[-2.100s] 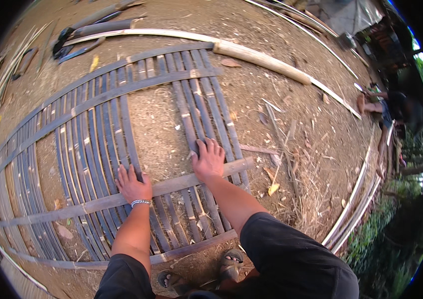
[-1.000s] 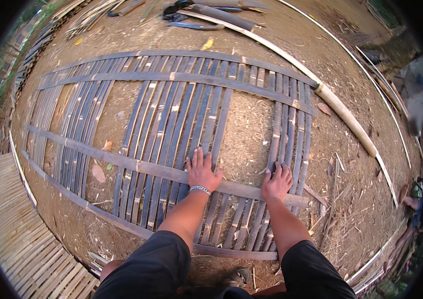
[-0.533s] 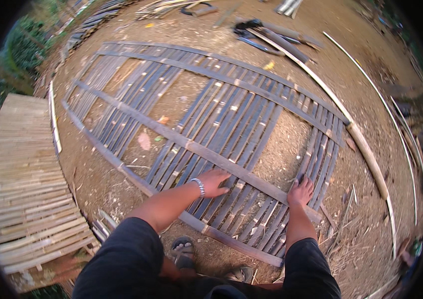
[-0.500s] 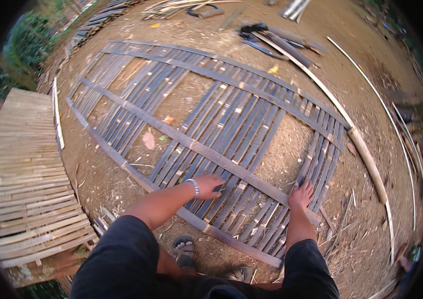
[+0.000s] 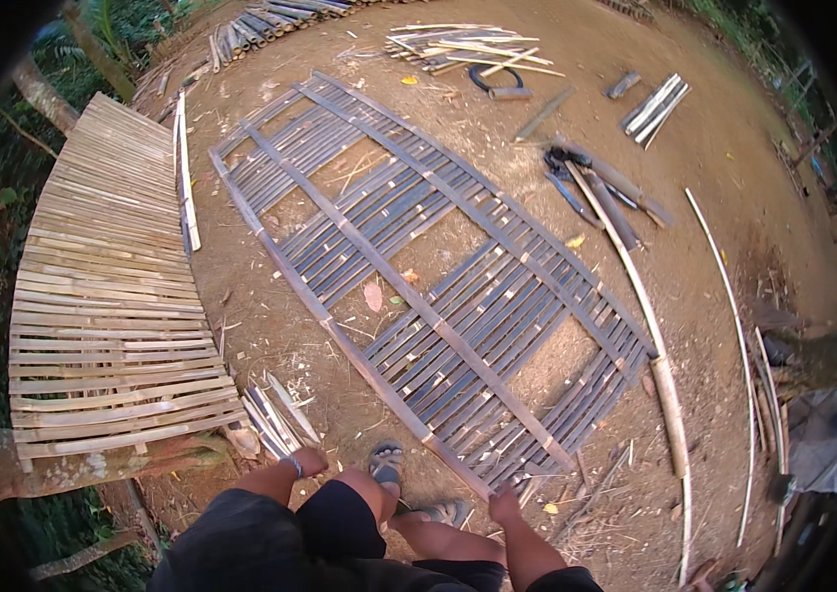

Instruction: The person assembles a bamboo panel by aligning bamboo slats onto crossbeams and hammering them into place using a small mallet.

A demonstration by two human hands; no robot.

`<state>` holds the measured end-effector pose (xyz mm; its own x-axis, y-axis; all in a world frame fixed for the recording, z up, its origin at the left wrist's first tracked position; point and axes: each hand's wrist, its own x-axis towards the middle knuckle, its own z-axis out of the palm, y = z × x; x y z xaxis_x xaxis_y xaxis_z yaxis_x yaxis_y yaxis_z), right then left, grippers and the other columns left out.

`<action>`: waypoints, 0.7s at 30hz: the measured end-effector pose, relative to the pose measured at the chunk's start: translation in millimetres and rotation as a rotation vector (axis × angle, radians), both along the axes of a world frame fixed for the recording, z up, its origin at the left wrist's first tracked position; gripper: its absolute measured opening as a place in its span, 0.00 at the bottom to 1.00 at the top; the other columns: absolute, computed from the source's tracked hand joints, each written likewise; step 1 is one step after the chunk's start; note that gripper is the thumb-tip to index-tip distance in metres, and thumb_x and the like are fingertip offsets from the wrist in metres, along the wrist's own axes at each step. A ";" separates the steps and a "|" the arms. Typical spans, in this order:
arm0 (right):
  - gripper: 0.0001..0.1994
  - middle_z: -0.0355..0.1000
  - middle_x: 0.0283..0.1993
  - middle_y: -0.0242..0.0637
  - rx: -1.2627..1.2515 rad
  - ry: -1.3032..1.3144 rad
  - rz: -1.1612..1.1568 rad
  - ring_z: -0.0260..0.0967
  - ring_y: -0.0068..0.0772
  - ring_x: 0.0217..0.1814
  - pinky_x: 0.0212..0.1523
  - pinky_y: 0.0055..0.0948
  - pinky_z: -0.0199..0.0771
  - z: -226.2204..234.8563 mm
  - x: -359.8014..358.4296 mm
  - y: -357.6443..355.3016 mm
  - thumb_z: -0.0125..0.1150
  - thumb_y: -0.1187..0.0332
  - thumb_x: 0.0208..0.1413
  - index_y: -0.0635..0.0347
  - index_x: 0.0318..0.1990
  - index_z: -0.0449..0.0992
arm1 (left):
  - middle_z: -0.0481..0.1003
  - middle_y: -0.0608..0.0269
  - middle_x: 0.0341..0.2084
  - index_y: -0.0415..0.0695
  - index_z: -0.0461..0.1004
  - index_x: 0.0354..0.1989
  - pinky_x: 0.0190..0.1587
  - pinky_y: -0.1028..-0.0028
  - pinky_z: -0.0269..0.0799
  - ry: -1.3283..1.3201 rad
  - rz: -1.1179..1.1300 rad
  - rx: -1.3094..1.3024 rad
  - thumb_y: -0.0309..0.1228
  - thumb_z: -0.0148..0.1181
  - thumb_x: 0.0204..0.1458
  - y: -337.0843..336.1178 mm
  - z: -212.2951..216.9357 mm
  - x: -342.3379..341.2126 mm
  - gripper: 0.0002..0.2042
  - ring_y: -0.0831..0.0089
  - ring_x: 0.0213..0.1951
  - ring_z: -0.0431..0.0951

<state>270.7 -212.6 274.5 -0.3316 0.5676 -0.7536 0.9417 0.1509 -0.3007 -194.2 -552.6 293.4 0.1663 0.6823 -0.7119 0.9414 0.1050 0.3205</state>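
Observation:
A large woven bamboo lattice panel (image 5: 418, 306) lies flat on bare dirt and runs diagonally from upper left to lower right. My right hand (image 5: 504, 505) is at the panel's near edge, close to its lower corner; its fingers are too small to read. My left hand (image 5: 310, 461), with a band on the wrist, hangs just off the panel beside a few loose bamboo strips (image 5: 275, 414). It seems to hold nothing. My knees and a sandalled foot (image 5: 386, 464) sit between the two hands.
A raised bamboo slat platform (image 5: 113, 296) stands at the left. A long bamboo pole (image 5: 636, 286) and a thin strip (image 5: 734, 335) lie along the panel's right side. Split bamboo piles (image 5: 468, 49), dark tools (image 5: 576, 178) and a short bundle (image 5: 655, 104) lie beyond.
Both hands have come off the panel's slats and drawn back to its near edge. The view has swung left and lifted, bringing in the whole panel and the platform.

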 end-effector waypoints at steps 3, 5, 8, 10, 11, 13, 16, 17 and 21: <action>0.30 0.77 0.51 0.60 -0.082 0.063 0.015 0.76 0.58 0.55 0.58 0.47 0.74 76.3 -5.4 -30.2 0.58 0.58 0.61 0.63 0.68 0.62 | 0.83 0.54 0.41 0.49 0.82 0.46 0.50 0.56 0.78 -0.131 0.176 -0.086 0.36 0.58 0.54 -47.6 82.0 48.4 0.13 0.52 0.49 0.82; 0.29 0.78 0.50 0.58 -0.036 0.088 0.067 0.76 0.58 0.55 0.58 0.46 0.74 100.8 3.3 -47.3 0.58 0.57 0.62 0.62 0.67 0.64 | 0.82 0.53 0.43 0.50 0.82 0.48 0.51 0.55 0.77 -0.121 0.289 -0.180 0.38 0.55 0.58 -35.5 159.7 72.1 0.14 0.51 0.50 0.81; 0.27 0.79 0.49 0.55 -0.103 0.161 0.160 0.76 0.56 0.54 0.58 0.44 0.74 137.0 14.1 -54.8 0.58 0.58 0.62 0.61 0.66 0.67 | 0.82 0.50 0.44 0.50 0.82 0.48 0.53 0.54 0.77 -0.087 0.451 -0.225 0.39 0.53 0.60 -32.1 231.5 79.9 0.15 0.50 0.50 0.81; 0.26 0.79 0.48 0.54 -0.022 0.226 0.368 0.77 0.55 0.53 0.57 0.42 0.75 138.0 21.8 -46.5 0.57 0.58 0.62 0.61 0.64 0.69 | 0.81 0.48 0.45 0.50 0.82 0.48 0.54 0.54 0.76 -0.025 0.441 -0.152 0.40 0.52 0.61 -62.1 240.4 79.2 0.15 0.49 0.51 0.81; 0.25 0.79 0.48 0.54 0.089 0.246 0.509 0.77 0.54 0.53 0.57 0.42 0.74 88.8 60.0 -39.0 0.56 0.58 0.62 0.61 0.63 0.70 | 0.81 0.47 0.45 0.50 0.81 0.49 0.54 0.54 0.76 -0.018 0.362 -0.071 0.40 0.52 0.61 -69.1 223.9 77.9 0.15 0.49 0.51 0.81; 0.23 0.80 0.47 0.54 -0.058 0.164 0.218 0.77 0.56 0.52 0.57 0.43 0.74 233.3 -14.6 -30.7 0.57 0.56 0.63 0.61 0.60 0.74 | 0.80 0.47 0.47 0.50 0.81 0.50 0.53 0.52 0.77 0.105 0.443 -0.173 0.40 0.51 0.61 -99.3 257.9 75.2 0.16 0.49 0.53 0.80; 0.23 0.80 0.46 0.55 0.090 0.277 0.210 0.77 0.58 0.49 0.54 0.45 0.75 277.3 1.5 -7.2 0.57 0.56 0.62 0.62 0.59 0.75 | 0.82 0.48 0.45 0.52 0.83 0.50 0.54 0.53 0.77 0.192 0.537 -0.057 0.37 0.53 0.60 -88.5 298.1 67.8 0.15 0.50 0.52 0.80; 0.24 0.80 0.46 0.56 0.137 0.354 0.254 0.78 0.57 0.48 0.53 0.45 0.76 283.9 5.2 -4.8 0.57 0.57 0.62 0.62 0.60 0.75 | 0.82 0.48 0.44 0.52 0.83 0.51 0.54 0.53 0.77 0.214 0.515 -0.063 0.37 0.53 0.60 -107.1 290.6 68.2 0.15 0.50 0.52 0.80; 0.15 0.77 0.54 0.53 0.130 0.305 0.139 0.74 0.53 0.58 0.58 0.42 0.75 291.6 60.7 -3.9 0.56 0.65 0.58 0.60 0.49 0.81 | 0.82 0.48 0.44 0.50 0.83 0.50 0.54 0.53 0.77 0.209 0.456 -0.075 0.34 0.54 0.59 -88.0 330.2 67.5 0.15 0.49 0.52 0.80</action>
